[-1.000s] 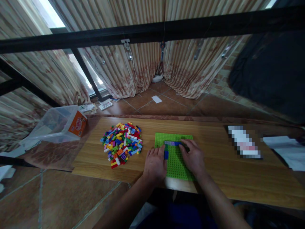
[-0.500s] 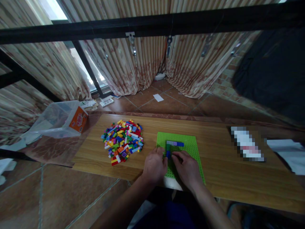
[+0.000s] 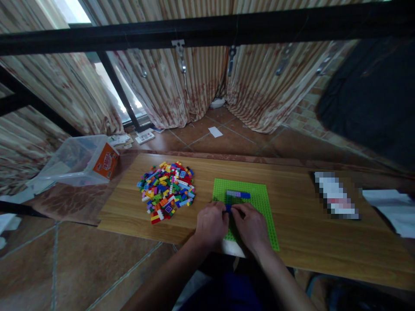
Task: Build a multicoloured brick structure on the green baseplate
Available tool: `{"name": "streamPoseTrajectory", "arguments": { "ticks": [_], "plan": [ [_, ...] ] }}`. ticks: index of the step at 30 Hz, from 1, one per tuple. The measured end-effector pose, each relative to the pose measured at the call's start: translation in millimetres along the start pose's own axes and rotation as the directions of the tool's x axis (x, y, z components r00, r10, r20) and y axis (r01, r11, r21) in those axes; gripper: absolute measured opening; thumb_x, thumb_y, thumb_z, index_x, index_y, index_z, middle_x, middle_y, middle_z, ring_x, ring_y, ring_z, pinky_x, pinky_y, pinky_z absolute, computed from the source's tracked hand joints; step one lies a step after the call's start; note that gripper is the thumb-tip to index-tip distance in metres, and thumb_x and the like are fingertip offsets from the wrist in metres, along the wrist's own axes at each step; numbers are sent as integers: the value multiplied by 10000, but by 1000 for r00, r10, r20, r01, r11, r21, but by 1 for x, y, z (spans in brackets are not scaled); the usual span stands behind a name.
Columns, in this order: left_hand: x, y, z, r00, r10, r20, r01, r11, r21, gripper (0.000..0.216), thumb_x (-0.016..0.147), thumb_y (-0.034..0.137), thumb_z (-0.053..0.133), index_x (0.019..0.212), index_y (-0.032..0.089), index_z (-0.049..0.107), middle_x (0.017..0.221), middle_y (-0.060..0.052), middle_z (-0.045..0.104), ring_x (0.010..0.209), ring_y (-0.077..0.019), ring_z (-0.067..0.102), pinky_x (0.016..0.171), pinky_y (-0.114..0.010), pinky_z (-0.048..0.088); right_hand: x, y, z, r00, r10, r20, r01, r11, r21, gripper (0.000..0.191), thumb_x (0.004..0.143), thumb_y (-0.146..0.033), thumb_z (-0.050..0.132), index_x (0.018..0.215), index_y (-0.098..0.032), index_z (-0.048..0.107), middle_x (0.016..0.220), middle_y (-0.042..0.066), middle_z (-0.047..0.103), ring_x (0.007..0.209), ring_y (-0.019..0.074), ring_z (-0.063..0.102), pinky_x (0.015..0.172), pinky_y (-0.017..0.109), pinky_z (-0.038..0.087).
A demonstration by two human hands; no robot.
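Note:
On a green studded baseplate (image 3: 257, 216), a row of grey, lilac and blue bricks (image 3: 238, 194) runs left to right, with dark green at its left end running toward me. A blue brick (image 3: 228, 208) sits between my fingertips, below that row. My left hand (image 3: 210, 223) has its fingers curled at the brick's left side, over the plate's left edge. My right hand (image 3: 251, 225) pinches the brick from the right. The fingertips partly cover it, and whether it is pressed onto the studs cannot be made out.
A heap of mixed coloured bricks (image 3: 168, 190) lies left of the plate on the wooden board (image 3: 298, 229). Farther left stands a clear plastic box (image 3: 78, 162) with an orange label. A blurred-out item (image 3: 335, 196) and white paper (image 3: 389, 207) lie at the right.
My right hand has shifted slightly left, bringing its fingertips to the blue brick. My left hand stays nearly in place. The blue brick now shows between both hands.

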State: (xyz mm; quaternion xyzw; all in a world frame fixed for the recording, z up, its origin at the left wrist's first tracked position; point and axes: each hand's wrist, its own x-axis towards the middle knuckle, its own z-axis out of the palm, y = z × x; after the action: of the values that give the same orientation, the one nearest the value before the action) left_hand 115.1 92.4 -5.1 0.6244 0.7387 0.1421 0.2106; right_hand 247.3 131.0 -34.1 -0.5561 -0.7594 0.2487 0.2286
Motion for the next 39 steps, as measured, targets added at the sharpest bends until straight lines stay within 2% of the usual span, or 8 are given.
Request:
{"name": "streamPoseTrajectory", "arguments": {
  "ticks": [5, 10, 19, 29, 39],
  "plan": [
    [2, 0, -2, 999, -19, 31, 19, 1000, 5, 156, 837, 221, 505, 868, 199, 657, 904, -49, 704, 866, -196, 654, 745, -275, 466, 6, -4, -3, 998, 64, 22, -64, 998, -25, 273, 878, -303, 485, 849, -192, 732, 915, 72, 722, 855, 215, 650, 786, 332, 453],
    [9, -3, -4, 997, -25, 76, 26, 1000, -16, 183, 835, 238, 507, 833, 211, 687, 845, -43, 719, 838, -195, 667, 724, -270, 470, 13, -6, -7, 987, 129, 98, -127, 991, -35, 260, 862, -298, 507, 821, -195, 742, 911, 68, 732, 843, 217, 655, 771, 328, 442],
    [20, -1, -11, 991, -45, 123, 52, 997, -56, 201, 783, 170, 533, 831, 199, 726, 827, -53, 729, 806, -189, 666, 756, -277, 486, 26, -6, -13, 960, 175, 218, -171, 985, -39, 238, 827, -289, 547, 805, -194, 764, 837, 65, 754, 791, 215, 672, 702, 311, 421],
    [27, -2, -9, 985, -71, 158, 81, 995, -56, 187, 752, 170, 559, 798, 174, 740, 803, -63, 726, 779, -187, 657, 740, -272, 488, 32, -5, -14, 945, 161, 287, -152, 987, -51, 233, 812, -253, 547, 743, -189, 760, 788, 63, 752, 754, 193, 672, 663, 288, 408],
    [36, -4, -18, 960, -34, 279, 50, 997, -51, 166, 730, 187, 599, 799, 169, 749, 726, -32, 711, 718, -150, 636, 658, -212, 477, 35, -10, -15, 950, 157, 271, -134, 986, -101, 230, 816, -275, 570, 756, -182, 772, 795, 77, 750, 763, 199, 680, 668, 284, 434]
  ]
}}
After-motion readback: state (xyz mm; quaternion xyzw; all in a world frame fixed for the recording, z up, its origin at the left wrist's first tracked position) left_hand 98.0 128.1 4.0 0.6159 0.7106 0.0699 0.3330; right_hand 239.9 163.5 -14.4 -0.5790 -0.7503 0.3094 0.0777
